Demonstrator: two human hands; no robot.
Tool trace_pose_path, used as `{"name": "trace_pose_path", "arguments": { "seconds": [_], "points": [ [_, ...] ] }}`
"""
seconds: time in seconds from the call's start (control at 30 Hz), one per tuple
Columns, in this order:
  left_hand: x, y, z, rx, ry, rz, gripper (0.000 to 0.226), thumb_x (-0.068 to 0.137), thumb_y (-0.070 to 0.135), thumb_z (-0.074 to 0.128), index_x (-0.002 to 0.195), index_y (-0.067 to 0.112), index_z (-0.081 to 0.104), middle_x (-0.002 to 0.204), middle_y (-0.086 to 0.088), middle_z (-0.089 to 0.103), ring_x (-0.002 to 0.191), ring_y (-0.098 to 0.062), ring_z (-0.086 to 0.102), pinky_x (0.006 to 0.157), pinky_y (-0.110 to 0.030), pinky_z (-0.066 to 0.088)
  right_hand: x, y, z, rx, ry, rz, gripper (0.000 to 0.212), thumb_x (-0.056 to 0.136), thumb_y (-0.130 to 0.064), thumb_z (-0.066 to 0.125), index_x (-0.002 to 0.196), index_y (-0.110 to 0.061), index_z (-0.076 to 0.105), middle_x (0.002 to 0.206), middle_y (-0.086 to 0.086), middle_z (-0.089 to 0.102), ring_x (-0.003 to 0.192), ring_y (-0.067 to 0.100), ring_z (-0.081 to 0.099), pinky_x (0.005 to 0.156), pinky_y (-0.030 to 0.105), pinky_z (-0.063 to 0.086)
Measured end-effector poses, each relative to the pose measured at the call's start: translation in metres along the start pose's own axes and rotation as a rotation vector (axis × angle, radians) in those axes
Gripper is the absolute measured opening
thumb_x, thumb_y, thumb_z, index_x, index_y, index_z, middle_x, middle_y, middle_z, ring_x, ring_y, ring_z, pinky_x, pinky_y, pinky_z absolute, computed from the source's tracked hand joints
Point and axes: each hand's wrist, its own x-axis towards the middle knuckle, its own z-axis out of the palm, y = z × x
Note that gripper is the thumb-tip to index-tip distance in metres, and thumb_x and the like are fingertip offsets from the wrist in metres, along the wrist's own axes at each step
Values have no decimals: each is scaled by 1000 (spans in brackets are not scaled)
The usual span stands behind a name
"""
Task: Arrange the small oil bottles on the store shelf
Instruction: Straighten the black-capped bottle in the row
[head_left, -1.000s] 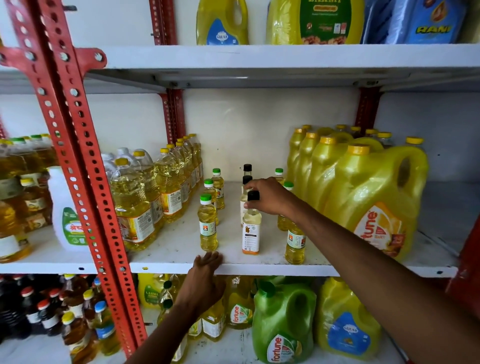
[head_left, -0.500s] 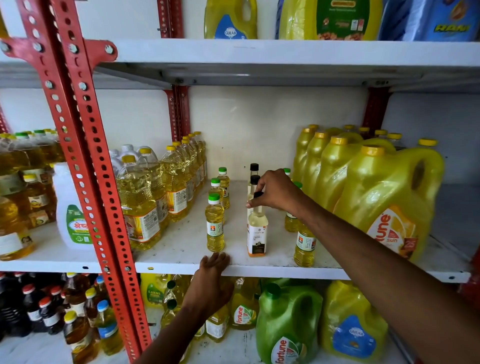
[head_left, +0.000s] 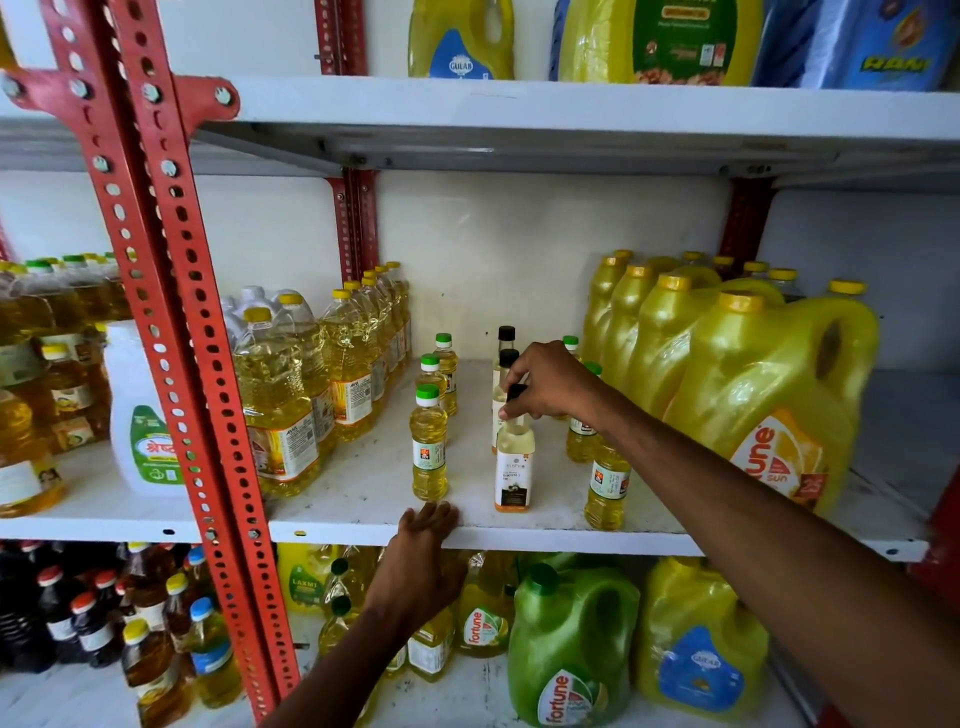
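Since a second ago the right hand (head_left: 553, 382) stays pinched on the black cap of the pale, white-labelled oil bottle (head_left: 513, 470), barely shifted. Nearest, the left hand (head_left: 423, 558) rests flat, gripping nothing, on the white metal shelf (head_left: 358, 493) edge. Behind, a green-capped small yellow oil bottle (head_left: 429, 447); beyond, a yellow plastic jug (head_left: 769, 405) apparently reading "fortune sun".

R hand (head_left: 553, 382) slid down bottle neck (head_left: 514, 427)

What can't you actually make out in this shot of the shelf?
Head view only:
- Cap of the front black-capped bottle: mostly hidden by the right hand.
- Its label text: too small to read.
- Green-capped bottles on the right: partly hidden behind the right forearm.
- Top-shelf jugs: cut off by the upper edge.
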Motion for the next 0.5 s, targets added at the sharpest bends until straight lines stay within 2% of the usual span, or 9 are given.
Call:
{"name": "trace_pose_path", "arguments": {
  "seconds": [0.1, 0.23, 0.5],
  "points": [
    [0, 1, -1, -1, -3, 0, 67, 84, 36, 63, 144, 20, 36, 153, -2, 36, 145, -19, 24, 119, -36, 12, -3, -1, -1, 5, -2, 3, 38, 62, -18, 90, 94, -2, 77, 61, -1, 61, 62, 29, 72, 31, 8, 39],
    [1, 2, -2, -4, -10, 6, 68, 82, 36, 63, 143, 18, 37, 153, -4, 38, 144, -21, 25, 116, -33, 10, -5, -1, 0, 6, -18, 18, 36, 61, -20, 90, 90, -4, 77, 73, 14, 74, 62, 28, 75, 39, 16, 46],
    [0, 3, -4, -8, -16, -3, 69, 82, 37, 64, 142, 17, 38, 153, -4, 38, 144, -23, 25, 118, -37, 16, -9, -4, 1, 38, -18, 40, 36, 60, -19, 91, 89, -3, 76, 77, 18, 76, 63, 30, 75, 49, 24, 53]
  ]
}}
